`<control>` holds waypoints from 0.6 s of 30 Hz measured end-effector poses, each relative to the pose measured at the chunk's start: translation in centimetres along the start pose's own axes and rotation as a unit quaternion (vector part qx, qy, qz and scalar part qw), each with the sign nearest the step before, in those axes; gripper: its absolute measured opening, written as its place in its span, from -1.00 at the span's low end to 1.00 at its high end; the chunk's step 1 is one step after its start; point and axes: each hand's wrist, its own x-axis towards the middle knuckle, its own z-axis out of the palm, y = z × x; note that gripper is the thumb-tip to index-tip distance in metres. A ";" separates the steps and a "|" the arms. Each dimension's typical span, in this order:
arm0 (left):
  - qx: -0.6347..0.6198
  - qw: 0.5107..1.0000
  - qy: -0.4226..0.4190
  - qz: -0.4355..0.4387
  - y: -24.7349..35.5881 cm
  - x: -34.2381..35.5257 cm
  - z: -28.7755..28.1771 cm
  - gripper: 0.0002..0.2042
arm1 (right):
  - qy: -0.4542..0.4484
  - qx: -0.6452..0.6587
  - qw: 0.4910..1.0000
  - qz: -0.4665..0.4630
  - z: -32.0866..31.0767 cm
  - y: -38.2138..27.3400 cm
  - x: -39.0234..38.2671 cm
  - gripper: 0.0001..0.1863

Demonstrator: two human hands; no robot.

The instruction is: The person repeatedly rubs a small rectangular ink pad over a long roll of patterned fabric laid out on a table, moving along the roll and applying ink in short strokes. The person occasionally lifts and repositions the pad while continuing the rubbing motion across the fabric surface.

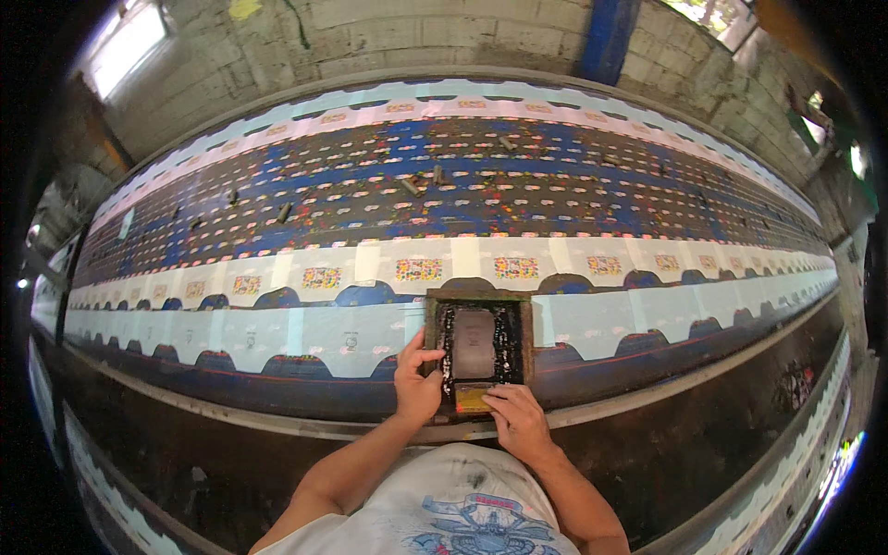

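A small dark screen printing frame (527, 338) lies on the near row of light blue fabric pieces (301, 335), straight in front of me. Black ink smears surround its greyish mesh window (474, 342). My left hand (418, 381) grips the frame's left side, its fingers bent at the edge. At the near end of the frame, my right hand (520, 421) pinches a yellowish squeegee (472, 400) between thumb and fingers. The squeegee's lower edge rests inside the frame, below the window. Part of the fabric is hidden beneath the frame.
The long printing table (370, 396) curves away to both sides. Beyond the near row lie white pieces with colourful printed patches (418, 269). Several small dark cylinders (411, 188) sit on the blue and dark middle strip. A block wall (370, 42) and blue post (608, 42) stand behind.
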 end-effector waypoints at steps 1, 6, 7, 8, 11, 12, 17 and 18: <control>-0.016 1.000 -0.003 -0.009 -0.1 0.0 0.6 -0.60 | -0.003 0.007 1.000 -0.007 -0.5 0.6 -0.2 -0.59; -0.062 0.997 -0.015 -0.036 -0.6 0.0 1.5 -0.60 | -0.022 0.028 0.998 -0.052 -1.9 2.2 0.0 -0.60; -0.075 0.996 -0.022 -0.047 -0.4 0.1 1.6 -0.58 | -0.024 0.027 0.997 -0.063 -2.0 2.5 0.0 -0.60; -0.088 0.994 -0.030 -0.059 -0.2 0.0 1.6 -0.57 | -0.027 0.024 0.997 -0.067 -2.1 2.6 0.0 -0.59; -0.044 0.998 -0.039 -0.034 -1.1 0.1 1.4 -0.57 | -0.039 0.004 0.995 -0.086 -2.6 2.3 0.5 -0.55; -0.043 0.998 -0.038 -0.037 -1.5 0.1 1.2 -0.57 | -0.047 -0.005 0.995 -0.093 -2.6 2.0 0.7 -0.54; -0.047 0.998 -0.039 -0.033 -2.6 0.0 1.7 -0.58 | -0.118 -0.083 0.980 -0.137 -2.5 1.2 2.6 -0.52; -0.031 0.998 -0.040 -0.037 -2.7 0.0 2.0 -0.55 | -0.136 -0.103 0.975 -0.141 -2.6 1.2 2.9 -0.53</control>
